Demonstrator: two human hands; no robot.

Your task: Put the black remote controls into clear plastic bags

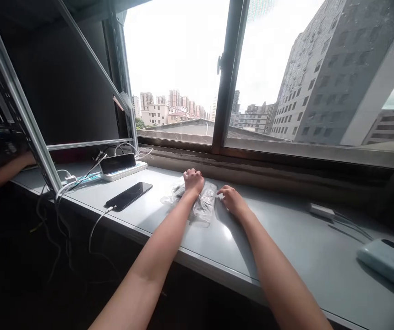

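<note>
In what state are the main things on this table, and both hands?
Plastic bag: crumpled, partly under the left hand
Left hand: curled on the bag, grip unclear
Right hand: loosely bent, beside the bag
Phone: lying flat, screen dark
Cable plug: at the phone's edge, insertion unclear
Dark device: propped on a white strip
White block: lying flat
Blue case: lying flat

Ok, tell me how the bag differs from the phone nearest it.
The bag is clear and crumpled, while the phone is black and smooth. The left hand is on the bag; neither hand touches the phone. Both lie on the desk.
</note>
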